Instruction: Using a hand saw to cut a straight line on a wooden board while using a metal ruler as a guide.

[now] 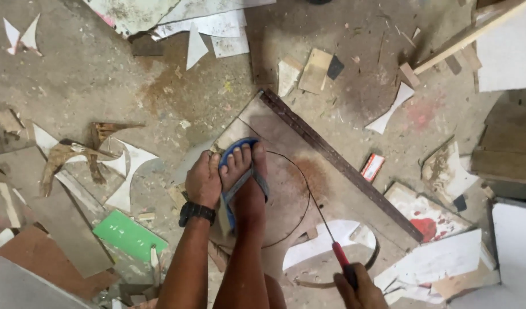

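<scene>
A brown board [286, 137] lies on the dusty floor with a circle drawn on it. My foot in a blue sandal [243, 171] presses it down. My left hand [203, 180], with a black wristwatch [197, 212] on the wrist, rests flat on the board's left edge beside the foot. My right hand [360, 286] grips the red handle of a thin saw [331, 237], whose blade runs up to the circle's right side. A dark straight rail [337, 160] lies along the board's far edge.
Offcuts and scraps cover the floor: white pieces [211, 28] at the top, a green piece [128, 234] at the left, a red-stained white panel [423, 214] and a small red box [372, 167] at the right. A wooden stick [469, 37] lies top right.
</scene>
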